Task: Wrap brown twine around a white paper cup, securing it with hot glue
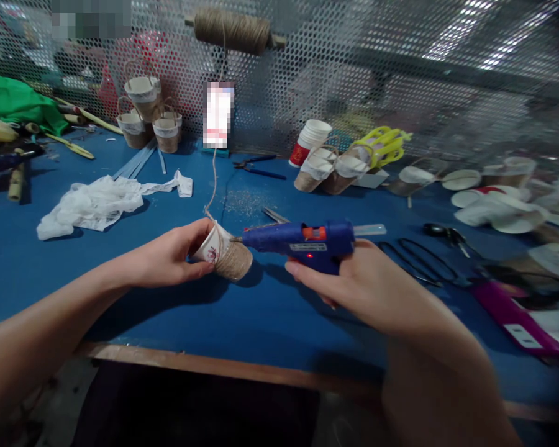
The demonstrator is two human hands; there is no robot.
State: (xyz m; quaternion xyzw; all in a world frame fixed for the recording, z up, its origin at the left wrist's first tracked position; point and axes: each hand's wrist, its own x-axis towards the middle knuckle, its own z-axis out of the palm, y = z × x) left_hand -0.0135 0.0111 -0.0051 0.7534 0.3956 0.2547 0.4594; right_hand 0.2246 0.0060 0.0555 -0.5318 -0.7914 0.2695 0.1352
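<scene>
My left hand [179, 253] grips the rim end of a white paper cup [209, 249], which is tilted on its side above the blue table. Brown twine [234, 261] is wound around the cup's lower part, and a loose strand [215, 174] runs up from it toward a twine spool [231, 30]. In my right hand [354, 279] is a blue hot glue gun [298, 239] with a small red light lit and a clear glue stick out of its back. Its nozzle tip is at the cup's wound side; whether it touches is too small to tell.
Finished twine-wrapped cups [142, 99] stand at the back left, near bunched white lace [90, 205]. Pliers [261, 167] and a phone [218, 115] lie or stand at the back. More cups [317, 164], scissors [447, 233], a cable and a purple power strip [517, 316] occupy the right.
</scene>
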